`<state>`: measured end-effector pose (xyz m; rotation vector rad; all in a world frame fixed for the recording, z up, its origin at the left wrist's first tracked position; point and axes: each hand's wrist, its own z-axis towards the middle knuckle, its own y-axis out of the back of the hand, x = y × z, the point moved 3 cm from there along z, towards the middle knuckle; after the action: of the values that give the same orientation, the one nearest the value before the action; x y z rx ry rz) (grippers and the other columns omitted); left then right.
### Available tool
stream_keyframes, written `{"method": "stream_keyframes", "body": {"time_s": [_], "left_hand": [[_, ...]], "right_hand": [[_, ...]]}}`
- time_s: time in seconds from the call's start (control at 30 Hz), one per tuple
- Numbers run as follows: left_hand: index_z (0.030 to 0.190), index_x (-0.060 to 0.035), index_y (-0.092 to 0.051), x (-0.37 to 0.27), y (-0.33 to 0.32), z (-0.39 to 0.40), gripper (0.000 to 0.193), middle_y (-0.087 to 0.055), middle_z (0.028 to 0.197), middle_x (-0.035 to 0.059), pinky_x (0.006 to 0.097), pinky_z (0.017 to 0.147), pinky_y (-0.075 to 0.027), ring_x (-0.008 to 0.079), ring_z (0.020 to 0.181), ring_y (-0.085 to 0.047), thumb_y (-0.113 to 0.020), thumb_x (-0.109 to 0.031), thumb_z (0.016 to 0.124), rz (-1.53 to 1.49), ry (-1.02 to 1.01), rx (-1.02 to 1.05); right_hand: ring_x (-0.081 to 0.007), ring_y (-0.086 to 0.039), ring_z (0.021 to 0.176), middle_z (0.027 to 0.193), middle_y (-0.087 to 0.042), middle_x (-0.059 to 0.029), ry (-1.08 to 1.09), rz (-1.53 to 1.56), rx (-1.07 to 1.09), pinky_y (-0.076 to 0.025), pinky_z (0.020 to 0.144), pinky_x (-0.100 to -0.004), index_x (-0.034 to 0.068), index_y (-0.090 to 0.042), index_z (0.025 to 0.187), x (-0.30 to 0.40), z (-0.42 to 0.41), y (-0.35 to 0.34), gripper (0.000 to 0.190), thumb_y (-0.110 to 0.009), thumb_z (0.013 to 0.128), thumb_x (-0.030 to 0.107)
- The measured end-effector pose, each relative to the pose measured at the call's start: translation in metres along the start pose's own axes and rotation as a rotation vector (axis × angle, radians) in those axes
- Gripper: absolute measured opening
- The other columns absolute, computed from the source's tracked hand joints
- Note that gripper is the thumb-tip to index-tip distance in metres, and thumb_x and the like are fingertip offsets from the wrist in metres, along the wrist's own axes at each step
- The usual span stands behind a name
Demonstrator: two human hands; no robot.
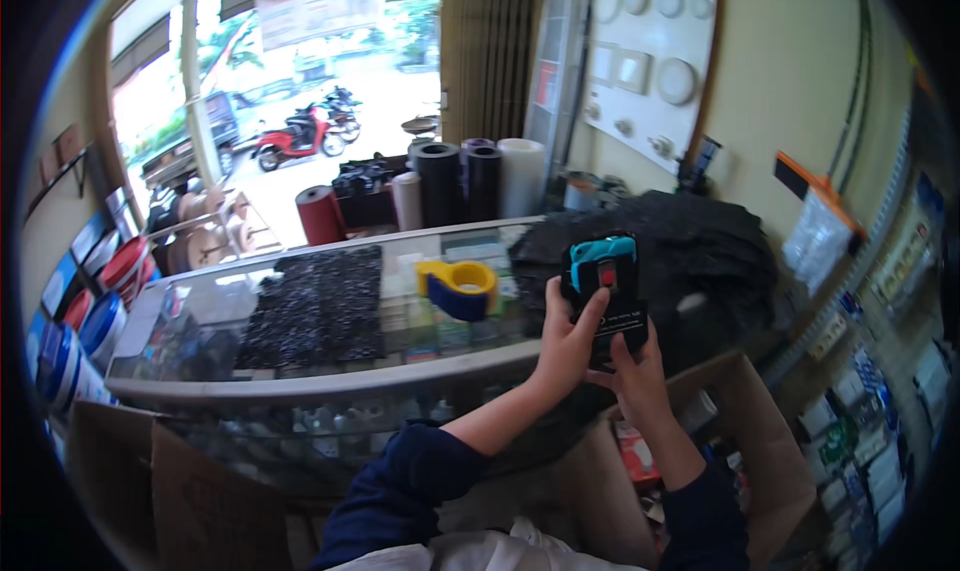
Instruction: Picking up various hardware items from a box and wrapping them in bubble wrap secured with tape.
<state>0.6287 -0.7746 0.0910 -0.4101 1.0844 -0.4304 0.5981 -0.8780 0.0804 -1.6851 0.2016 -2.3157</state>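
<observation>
Both my hands hold a black and turquoise packaged item (604,271) above the right part of a glass display counter (315,376). It has a red spot in its middle and a black card part with writing below. My left hand (566,331) grips its left side, thumb near the red spot. My right hand (637,372) grips the lower right. What the item is, I cannot tell. A yellow and blue tape dispenser (459,290) rests on the counter, left of my hands. Farther left lies a black crinkled plastic sheet (319,308). A heap of black plastic sheets (675,248) lies behind and to the right.
Open cardboard boxes stand below the counter at left (217,488) and right (772,451). Rolls of material (436,185) stand behind the counter. Paint pails (101,323) are stacked at far left. Packaged goods (847,436) hang on the right wall.
</observation>
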Motion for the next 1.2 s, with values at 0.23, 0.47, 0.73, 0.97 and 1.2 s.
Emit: {"method": "stream_keyframes", "body": {"time_s": [0.23,0.47,0.73,0.97,1.2], "left_hand": [[0.115,0.0022,-0.031,-0.101,0.178,0.040,0.058,-0.048,0.108,0.0171,0.0294,0.085,-0.040,0.0184,0.100,-0.048,-0.062,-0.035,0.083,0.334,-0.065,-0.127],[0.106,-0.0025,-0.056,-0.182,0.318,0.030,0.041,-0.059,0.096,0.0117,0.0279,0.073,-0.044,0.0145,0.082,-0.055,-0.067,-0.029,0.076,1.253,0.120,0.091],[0.097,0.0051,-0.060,-0.220,0.410,0.067,0.029,-0.064,0.083,0.0096,0.0270,0.068,-0.051,0.0153,0.074,-0.063,-0.060,-0.019,0.081,0.645,0.349,0.046],[0.107,0.0041,-0.058,-0.201,0.449,0.082,0.026,-0.063,0.098,0.0125,0.0281,0.078,-0.050,0.0166,0.085,-0.062,-0.054,-0.008,0.084,-0.010,0.484,0.014],[0.106,0.0036,-0.060,-0.195,0.455,0.067,0.026,-0.065,0.097,0.0111,0.0263,0.083,-0.047,0.0144,0.091,-0.061,-0.056,-0.012,0.085,0.800,0.428,0.003]], "right_hand": [[-0.0171,-0.059,0.090,0.100,-0.057,-0.0070,-0.125,0.319,0.260,-0.057,0.073,-0.0365,0.003,-0.045,0.111,-0.065,0.067,-0.181,0.030,-0.056,0.088,0.019],[-0.0145,-0.060,0.086,0.095,-0.060,-0.0057,-0.161,0.381,0.422,-0.054,0.067,-0.0303,0.004,-0.049,0.110,-0.096,0.101,-0.299,0.030,-0.058,0.087,0.021],[-0.0089,-0.058,0.080,0.093,-0.060,-0.0021,-0.264,-0.022,0.614,-0.048,0.064,-0.0234,0.002,-0.052,0.112,-0.137,0.103,-0.336,0.041,-0.064,0.083,0.028],[-0.0099,-0.058,0.082,0.090,-0.062,-0.0034,-0.421,-0.397,0.810,-0.049,0.065,-0.0239,0.002,-0.051,0.116,-0.165,0.117,-0.330,0.048,-0.067,0.080,0.030],[-0.0145,-0.058,0.092,0.100,-0.059,-0.0065,-0.666,-0.465,1.112,-0.053,0.069,-0.0297,0.002,-0.050,0.116,-0.204,0.148,-0.333,0.049,-0.066,0.080,0.032]]}}
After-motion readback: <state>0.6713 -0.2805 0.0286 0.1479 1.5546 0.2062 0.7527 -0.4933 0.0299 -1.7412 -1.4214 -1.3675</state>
